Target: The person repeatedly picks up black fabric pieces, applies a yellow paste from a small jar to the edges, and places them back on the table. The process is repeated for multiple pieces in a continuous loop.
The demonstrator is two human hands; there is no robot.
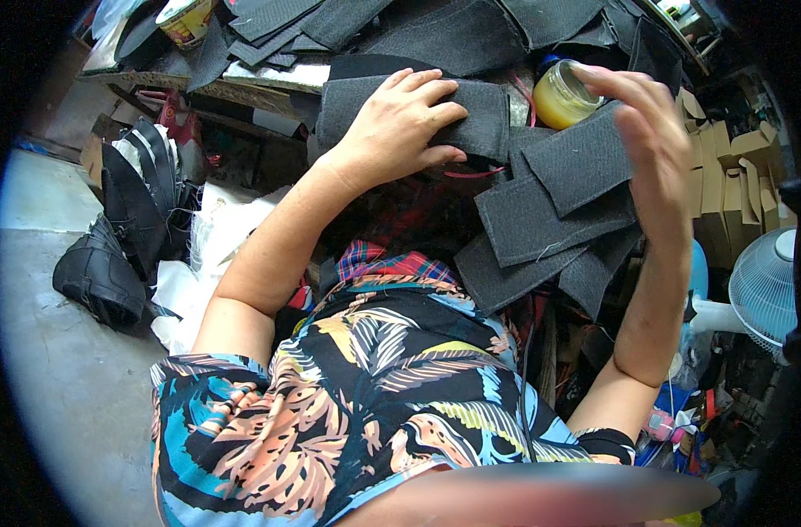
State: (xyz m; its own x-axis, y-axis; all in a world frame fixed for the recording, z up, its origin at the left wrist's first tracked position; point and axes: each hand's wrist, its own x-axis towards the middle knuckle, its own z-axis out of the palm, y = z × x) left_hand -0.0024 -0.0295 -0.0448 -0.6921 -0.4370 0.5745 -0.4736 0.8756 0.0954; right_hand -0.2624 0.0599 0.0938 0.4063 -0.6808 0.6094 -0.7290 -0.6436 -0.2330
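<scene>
Worktable (306,76); dark fabric pieces (444,39) across it

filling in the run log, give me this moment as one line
left hand: spread on dark grey piece | right hand: blurred, near yellow-filled jar | nearby: overlapping grey pieces, fan

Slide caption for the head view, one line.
Left hand splayed on a dark grey panel; blurred right hand beside a yellow-filled jar.
</scene>
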